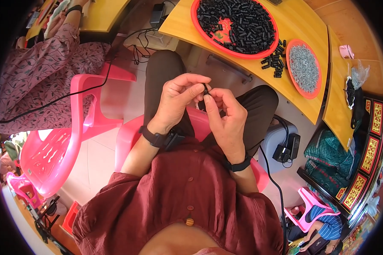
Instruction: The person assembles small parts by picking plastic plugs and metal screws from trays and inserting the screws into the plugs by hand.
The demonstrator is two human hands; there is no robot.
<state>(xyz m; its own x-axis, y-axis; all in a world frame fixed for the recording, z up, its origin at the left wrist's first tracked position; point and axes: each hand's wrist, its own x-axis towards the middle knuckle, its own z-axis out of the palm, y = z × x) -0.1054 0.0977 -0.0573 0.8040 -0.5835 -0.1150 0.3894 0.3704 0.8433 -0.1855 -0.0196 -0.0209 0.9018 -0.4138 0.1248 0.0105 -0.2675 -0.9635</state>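
Observation:
Above my lap, my left hand (181,94) and my right hand (226,115) meet, thumbs and fingers pinched on one small black plastic part (206,90). Its exact kind is too small to tell, and the fingertips cover much of it. On the yellow table ahead, a red round tray (193,19) holds a heap of similar black cylindrical parts (247,25). A few more black parts (276,63) lie loose on the tabletop beside it. Right of these, a smaller red tray (288,57) is filled with silver screws (304,68).
Pink plastic chairs (74,123) stand at my left, where another person in a patterned garment (51,80) sits. A black cable (55,104) crosses there. Green woven sacks (332,153) lie at the right. A person in a striped shirt (327,225) is at the lower right.

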